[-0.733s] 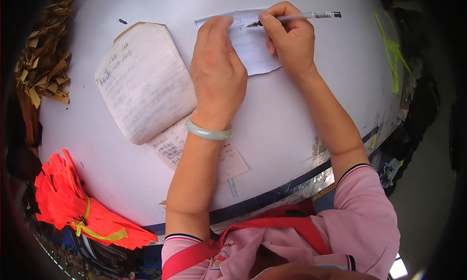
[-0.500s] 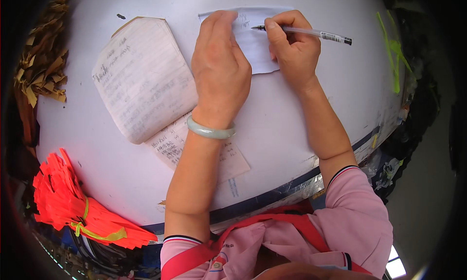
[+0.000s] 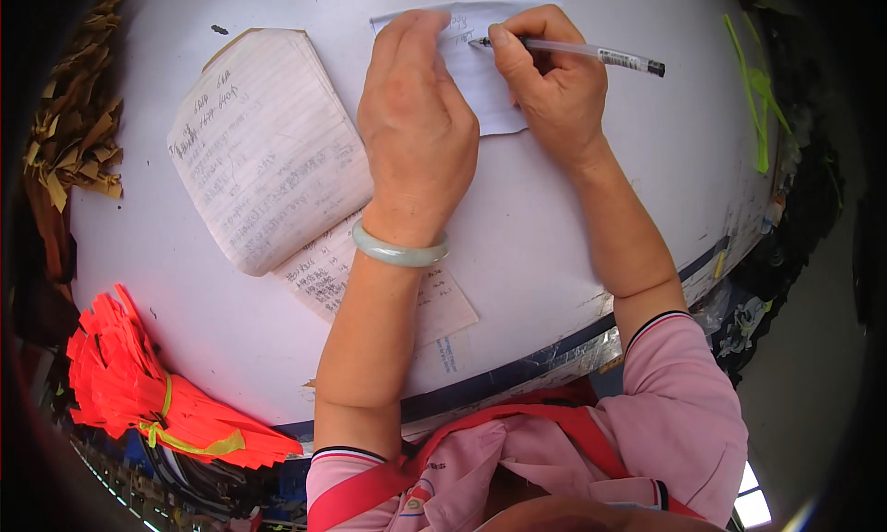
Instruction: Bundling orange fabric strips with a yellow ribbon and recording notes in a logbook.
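Note:
A small sheet of white paper (image 3: 499, 107) with some handwriting lies at the far middle of the table. My left hand (image 3: 416, 116) rests on the paper's left part, fingers stretched out, holding nothing; a pale green bangle (image 3: 399, 251) circles that wrist. In my right hand (image 3: 559, 89) is a clear pen with a black cap end (image 3: 614, 57), gripped between thumb and fingers. Its tip meets the paper near the written marks. An open notebook (image 3: 263, 153) with handwritten pages lies left of my left hand, its lower page partly hidden under my left forearm.
A bundle of bright red strips (image 3: 166, 393), tied with a yellow-green band, lies at the table's near left. Brown strips (image 3: 78, 144) hang at the far left edge. Yellow-green strips (image 3: 758, 89) lie at the right. A dark blue band (image 3: 517, 377) runs along the near table edge.
The pen and my right hand have shifted slightly left and away over the paper, and the written marks look a little different. My left hand stays on the paper.

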Tool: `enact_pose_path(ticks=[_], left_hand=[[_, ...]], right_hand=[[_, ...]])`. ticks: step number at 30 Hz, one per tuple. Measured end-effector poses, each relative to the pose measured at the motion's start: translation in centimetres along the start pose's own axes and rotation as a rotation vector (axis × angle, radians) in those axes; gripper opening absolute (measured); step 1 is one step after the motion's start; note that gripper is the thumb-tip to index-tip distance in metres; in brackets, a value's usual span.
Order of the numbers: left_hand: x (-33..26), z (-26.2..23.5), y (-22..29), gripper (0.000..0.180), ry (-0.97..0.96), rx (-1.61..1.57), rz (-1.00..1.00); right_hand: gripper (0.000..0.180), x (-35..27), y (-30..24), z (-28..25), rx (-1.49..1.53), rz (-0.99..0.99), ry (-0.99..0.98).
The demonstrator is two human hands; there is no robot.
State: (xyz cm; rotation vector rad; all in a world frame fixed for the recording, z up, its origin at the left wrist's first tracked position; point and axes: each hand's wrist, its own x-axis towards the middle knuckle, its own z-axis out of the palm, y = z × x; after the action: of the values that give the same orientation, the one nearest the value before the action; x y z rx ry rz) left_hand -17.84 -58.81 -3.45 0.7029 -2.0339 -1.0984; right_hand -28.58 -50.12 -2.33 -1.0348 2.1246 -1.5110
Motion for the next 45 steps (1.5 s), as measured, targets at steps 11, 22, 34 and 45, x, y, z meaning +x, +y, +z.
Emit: enact_pose_path(ticks=[11, 22, 34, 45], left_hand=[[-0.1, 0.0, -0.2, 0.025, 0.007, 0.007, 0.007], [-0.1, 0.0, -0.1, 0.026, -0.001, 0.009, -0.007], [-0.1, 0.0, -0.2, 0.027, 0.001, 0.001, -0.002], [-0.1, -0.1, -0.2, 0.027, 0.016, 0.004, 0.002]], right_hand=[[0.014, 0.0, -0.3, 0.3, -0.052, 0.036, 0.025], [0.013, -0.1, 0.1, 0.2, 0.033, 0.069, 0.053], [0.013, -0.2, 0.2, 0.2, -0.006, 0.05, 0.066], [0.013, -0.4, 0.5, 0.2, -0.091, 0.01, 0.081]])
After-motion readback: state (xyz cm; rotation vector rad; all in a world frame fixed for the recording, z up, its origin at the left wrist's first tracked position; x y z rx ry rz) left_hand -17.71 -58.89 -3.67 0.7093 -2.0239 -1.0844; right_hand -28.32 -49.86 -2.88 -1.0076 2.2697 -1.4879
